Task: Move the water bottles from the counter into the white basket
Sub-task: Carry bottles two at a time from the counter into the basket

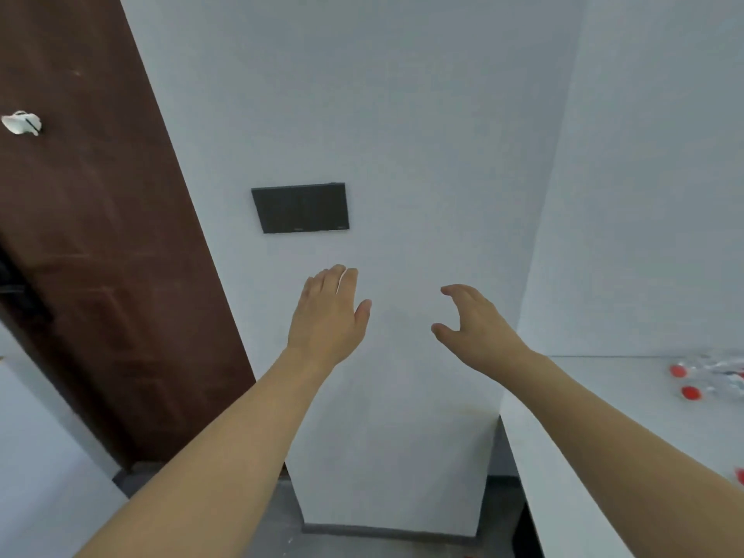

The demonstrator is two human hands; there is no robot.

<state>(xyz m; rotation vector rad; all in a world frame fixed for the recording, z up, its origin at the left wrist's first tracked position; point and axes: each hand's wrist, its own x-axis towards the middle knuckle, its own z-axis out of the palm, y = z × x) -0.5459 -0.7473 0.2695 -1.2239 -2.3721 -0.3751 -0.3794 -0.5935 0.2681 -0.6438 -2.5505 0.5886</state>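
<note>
Nothing is held by either hand. Left hand (328, 316) is flat, fingers straight and together, back to the camera, raised in front of the wall (402, 134) below a dark panel (300, 208). Right hand (471, 324) is relaxed with fingers loosely curved and thumb spread, as if shaped for a grasp, but it closes on nothing. Both forearms are stretched forward and up, well apart from each other.

Bottles (708, 378) lie at the far right edge of view on the counter (604, 396), clear with red caps, blurred, count unclear. They are well apart from both hands. No basket is in view.

Risk, as I judge it: the gaze is on the wall, not the counter, so a reach to the right would start nearly blind. The bottles lie on their sides and would probably roll if nudged, perhaps off the counter's edge. With the basket unseen, a carried bottle has no sighted target yet; the head likely needs to turn first.
</note>
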